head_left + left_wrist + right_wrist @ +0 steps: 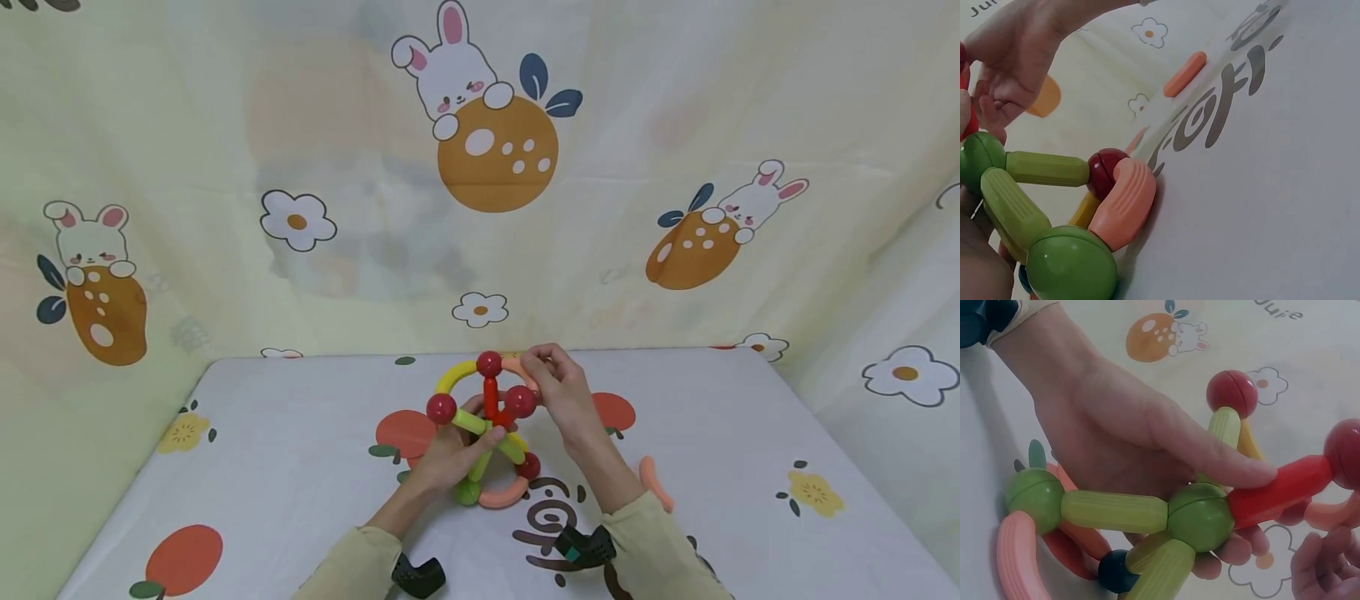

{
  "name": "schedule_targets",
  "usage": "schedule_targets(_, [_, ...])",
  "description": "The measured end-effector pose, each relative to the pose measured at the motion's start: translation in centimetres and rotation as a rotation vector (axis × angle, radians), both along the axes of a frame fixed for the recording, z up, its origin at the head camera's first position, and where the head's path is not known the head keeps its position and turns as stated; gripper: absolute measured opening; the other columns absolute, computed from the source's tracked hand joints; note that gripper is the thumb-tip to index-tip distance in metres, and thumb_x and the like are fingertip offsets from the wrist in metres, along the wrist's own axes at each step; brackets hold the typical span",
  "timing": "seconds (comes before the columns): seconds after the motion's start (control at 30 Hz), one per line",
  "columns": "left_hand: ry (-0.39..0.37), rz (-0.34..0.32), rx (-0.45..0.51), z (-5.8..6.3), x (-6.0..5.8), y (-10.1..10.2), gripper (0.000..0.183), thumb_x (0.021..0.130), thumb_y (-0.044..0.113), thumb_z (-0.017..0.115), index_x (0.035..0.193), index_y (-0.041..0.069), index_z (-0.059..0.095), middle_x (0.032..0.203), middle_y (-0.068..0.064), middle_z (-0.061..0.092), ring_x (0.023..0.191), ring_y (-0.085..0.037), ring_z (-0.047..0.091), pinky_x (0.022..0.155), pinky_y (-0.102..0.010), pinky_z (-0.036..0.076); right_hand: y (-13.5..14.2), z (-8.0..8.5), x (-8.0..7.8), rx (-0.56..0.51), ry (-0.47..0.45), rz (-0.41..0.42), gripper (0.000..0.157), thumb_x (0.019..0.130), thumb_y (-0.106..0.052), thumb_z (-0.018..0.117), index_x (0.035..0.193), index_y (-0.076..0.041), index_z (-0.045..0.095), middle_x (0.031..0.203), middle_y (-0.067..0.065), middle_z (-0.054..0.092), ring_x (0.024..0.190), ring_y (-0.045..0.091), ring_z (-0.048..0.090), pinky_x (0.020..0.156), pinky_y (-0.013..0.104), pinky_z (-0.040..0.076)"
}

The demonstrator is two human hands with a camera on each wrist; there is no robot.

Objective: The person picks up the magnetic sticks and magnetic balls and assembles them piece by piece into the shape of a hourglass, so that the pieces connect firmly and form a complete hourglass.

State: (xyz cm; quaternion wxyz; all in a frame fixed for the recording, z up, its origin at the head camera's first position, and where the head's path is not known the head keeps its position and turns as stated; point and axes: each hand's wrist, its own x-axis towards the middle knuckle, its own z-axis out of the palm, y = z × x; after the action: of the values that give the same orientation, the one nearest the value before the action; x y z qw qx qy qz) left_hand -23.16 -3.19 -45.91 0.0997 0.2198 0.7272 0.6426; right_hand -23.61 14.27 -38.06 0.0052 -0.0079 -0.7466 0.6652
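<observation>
A magnetic stick-and-ball toy frame stands upright at mid-table, with a green ball (pixel 1200 517) at its centre, lime rods (pixel 1115 511) and a red rod (pixel 1282 490) joined to it. My left hand (pixel 450 457) grips the frame around that centre, its thumb lying along the red rod in the right wrist view. At the upper right, my right hand (pixel 564 396) pinches a salmon curved rod (pixel 519 369) between two red balls, one on top (pixel 489 364) and one nearer me (pixel 521 402). Low down, another salmon curved rod (pixel 1125 203) bridges a red ball and a green ball (pixel 1071 265).
A loose salmon curved rod (pixel 656 483) lies on the table right of the frame, beside my right forearm. The white tablecloth (pixel 285 467) carries printed fruit and lettering. Behind the table hangs a cream curtain (pixel 360 275) with rabbit prints.
</observation>
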Motion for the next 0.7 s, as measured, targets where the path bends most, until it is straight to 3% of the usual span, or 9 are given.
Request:
schedule_targets(0.23, [0.011,0.049,-0.041,0.0,0.1,0.3,0.052,0.085,0.043,0.065,0.132,0.027,0.047,0.111,0.000,0.069,0.101,-0.016,0.063,0.090,-0.035,0.046,-0.2,-0.1,0.2,-0.034,-0.011,0.001,0.030,0.094,-0.040,0.053,0.111,-0.015,0.051,0.075,-0.001,0.054,0.068,0.015,0.054,0.066,0.026,0.049])
schedule_targets(0.47, [-0.016,0.081,-0.079,0.5,0.5,0.5,0.059,0.085,0.041,0.065,0.138,0.026,0.044,0.124,0.002,0.060,0.109,-0.018,0.056,0.093,-0.036,0.044,-0.4,0.0,0.1,-0.007,-0.034,-0.003,0.035,0.093,-0.044,0.053,0.113,-0.015,0.052,0.084,0.001,0.060,0.071,0.017,0.060,0.068,0.028,0.047])
schedule_targets(0.7, [-0.008,0.099,-0.085,0.9,0.9,0.4,0.059,0.086,0.038,0.065,0.139,0.028,0.042,0.128,0.000,0.058,0.111,-0.020,0.055,0.095,-0.039,0.043,0.2,0.5,0.4,-0.012,-0.035,0.088,0.038,0.096,-0.045,0.047,0.116,-0.013,0.049,0.080,0.001,0.055,0.072,0.017,0.056,0.062,0.027,0.049])
